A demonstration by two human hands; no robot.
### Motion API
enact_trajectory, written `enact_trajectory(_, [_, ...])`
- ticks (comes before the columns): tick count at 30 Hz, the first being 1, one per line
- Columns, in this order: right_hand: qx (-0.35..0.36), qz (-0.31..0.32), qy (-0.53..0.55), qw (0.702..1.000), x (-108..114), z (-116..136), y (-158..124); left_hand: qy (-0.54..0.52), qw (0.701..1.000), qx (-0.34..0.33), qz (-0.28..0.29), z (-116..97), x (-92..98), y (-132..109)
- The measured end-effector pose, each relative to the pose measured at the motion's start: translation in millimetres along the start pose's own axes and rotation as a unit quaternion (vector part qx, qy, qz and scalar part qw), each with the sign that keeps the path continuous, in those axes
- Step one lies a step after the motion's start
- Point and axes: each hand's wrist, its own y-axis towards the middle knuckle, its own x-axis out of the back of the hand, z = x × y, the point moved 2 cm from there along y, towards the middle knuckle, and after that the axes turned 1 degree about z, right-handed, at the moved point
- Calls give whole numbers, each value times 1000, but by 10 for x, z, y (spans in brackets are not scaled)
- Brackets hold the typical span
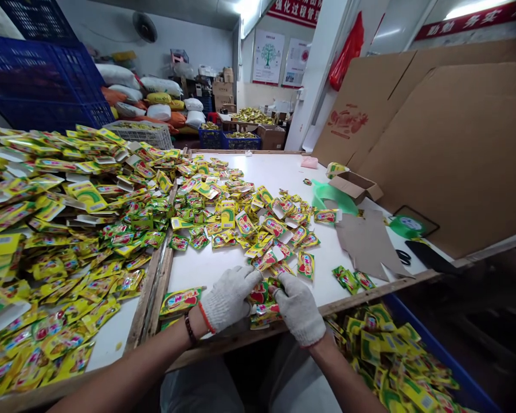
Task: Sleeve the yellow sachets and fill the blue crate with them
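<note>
My left hand [232, 295], in a white knitted glove with an orange cuff, is closed at the near edge of the white table [189, 269]. Its fingers grip the left side of a small green and red packet [259, 292]. From the other side my right hand [300, 310], gloved too, pinches the same packet; its fingertips partly hide it. Just below lies another shiny packet [266, 312] at the table edge. A yellow and green carton [180, 301] rests beside my left wrist. Beyond my fingers, several small open cartons [269, 258] lie in a loose pile.
A wooden rail [152, 287] divides the table from a large heap of cartons and packets [81, 195] on the left. To the right are torn cardboard [370, 241], a green ring [333, 198] and loose packets [346, 279]. Below stands a blue crate [445, 344] of filled cartons.
</note>
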Motion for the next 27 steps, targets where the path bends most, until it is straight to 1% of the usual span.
enact_trajectory(2, [16,13,-4,1000,4,-25,-17,-22,1000,-15,-2,34,-6,8])
enact_trajectory(5, [45,30,-19,998,6,-60,-49,-49,998,-42,23,86,-21,9])
enact_trajectory(7, [51,19,-39,998,-7,-65,-63,-50,997,-43,38,92,-38,8])
enact_trajectory(8, [49,6,-48,998,-17,-59,-65,-49,998,-33,36,85,-46,8])
enact_trajectory(10, [28,-23,-43,998,-36,-44,-56,-45,999,4,20,55,-61,6])
enact_trajectory(11, [3,-22,-18,1000,-45,-41,-47,-37,999,19,12,35,-67,4])
enact_trajectory(12, [-33,-4,25,999,-56,-45,-38,-24,999,31,6,16,-70,1])
enact_trajectory(13, [-79,31,81,993,-69,-55,-32,-6,999,37,2,-1,-70,-1])
enact_trajectory(15, [-169,111,201,958,-95,-71,-38,27,999,32,2,-28,-65,-5])
enact_trajectory(16, [-201,137,247,938,-101,-72,-47,38,999,27,3,-38,-59,-6])
enact_trajectory(18, [-228,159,309,909,-105,-54,-70,48,999,11,6,-60,-44,-7])
enact_trajectory(20, [-220,175,340,898,-99,-14,-92,61,998,-9,13,-82,-29,-7])
enact_trajectory(22, [-194,223,378,877,-82,39,-117,73,997,-22,18,-85,-15,-6])
enact_trajectory(23, [-178,250,404,862,-65,64,-130,77,997,-24,19,-76,-10,-5])
enact_trajectory(25, [-150,295,465,821,-28,104,-158,78,997,-14,16,-48,-8,-1])
enact_trajectory(27, [-137,315,516,784,-23,130,-185,76,997,-6,7,-34,-14,5])
